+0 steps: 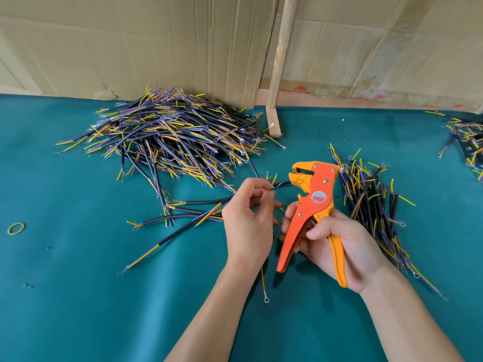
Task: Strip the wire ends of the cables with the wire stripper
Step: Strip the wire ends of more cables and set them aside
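Progress is partial: your right hand [337, 246] grips the wire stripper [311, 202] at centre frame, your left hand [248, 220] pinches one cable [281, 184] at its mouth. Large pile [170, 134] upper left; smaller bundle [371, 205] right. Which is finished, you cannot tell.

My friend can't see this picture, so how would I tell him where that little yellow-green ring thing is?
Start at the big pile of cables by the cardboard wall, then look far down and left across the teal table. Near the left edge lies a rubber band, alone and flat. It is the only closed loop there; everything else nearby is straight black cable with coloured ends.
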The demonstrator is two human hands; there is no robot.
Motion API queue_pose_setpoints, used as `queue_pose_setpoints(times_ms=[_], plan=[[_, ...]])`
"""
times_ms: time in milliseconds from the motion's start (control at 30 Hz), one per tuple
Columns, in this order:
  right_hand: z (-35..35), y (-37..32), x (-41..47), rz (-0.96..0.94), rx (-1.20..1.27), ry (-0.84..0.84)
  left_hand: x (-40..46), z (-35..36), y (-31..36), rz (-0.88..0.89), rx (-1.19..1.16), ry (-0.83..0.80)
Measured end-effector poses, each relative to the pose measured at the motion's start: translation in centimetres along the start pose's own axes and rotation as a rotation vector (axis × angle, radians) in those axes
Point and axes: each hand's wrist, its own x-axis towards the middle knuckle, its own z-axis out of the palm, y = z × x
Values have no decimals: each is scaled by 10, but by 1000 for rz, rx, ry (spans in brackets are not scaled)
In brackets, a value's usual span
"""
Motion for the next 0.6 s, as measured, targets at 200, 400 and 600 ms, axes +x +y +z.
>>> queue_pose_setpoints(times_ms=[200, 400, 600], plan=[[3, -1, -2, 44, 47, 15, 2, -1, -4, -53, -24, 67], [5, -6, -5, 106, 57, 109, 2, 0, -2, -4, -60, 78], [3, -7, -7, 101, 23, 125, 2, -1, -2, -20, -105, 58]])
